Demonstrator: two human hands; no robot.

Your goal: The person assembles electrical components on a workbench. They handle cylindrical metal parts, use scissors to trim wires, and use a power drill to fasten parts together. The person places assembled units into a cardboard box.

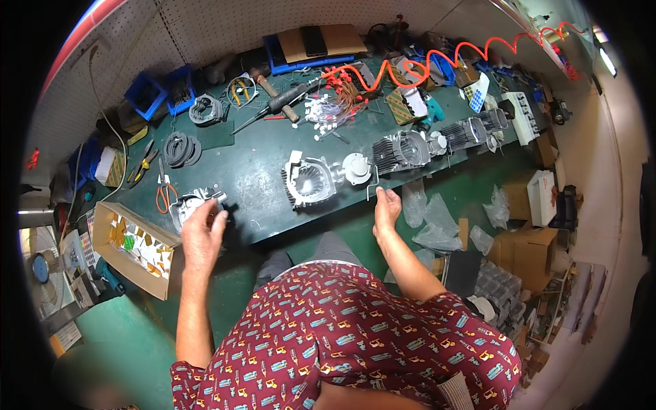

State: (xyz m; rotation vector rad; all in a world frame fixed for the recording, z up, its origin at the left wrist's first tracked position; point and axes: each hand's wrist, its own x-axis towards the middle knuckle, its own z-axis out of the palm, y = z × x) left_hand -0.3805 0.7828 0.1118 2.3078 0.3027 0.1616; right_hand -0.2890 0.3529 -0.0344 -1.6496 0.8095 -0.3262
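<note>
My left hand (pixel 200 239) is over a silver metal housing (pixel 183 207) at the bench's front left. Its thumb and forefinger are apart, and the hand covers part of the housing. At the front edge, the curled fingers of my right hand (pixel 387 210) meet a thin bent metal bracket (pixel 373 183). Left of the bracket lie a round silver metal cap (pixel 357 168) and a finned lamp housing (pixel 311 183) with a shiny bowl-like inside. Further right stand more finned housings, one black and silver (pixel 403 150), another (pixel 465 133) behind it.
Orange-handled scissors (pixel 164 197), pliers (pixel 142 164) and black cable coils (pixel 182 150) lie at left. A cardboard box (pixel 137 249) of small parts sits below them. Behind are an electric screwdriver (pixel 283 99), a hammer (pixel 277 94), wires (pixel 328 113) and a coiled orange air hose (pixel 430 65).
</note>
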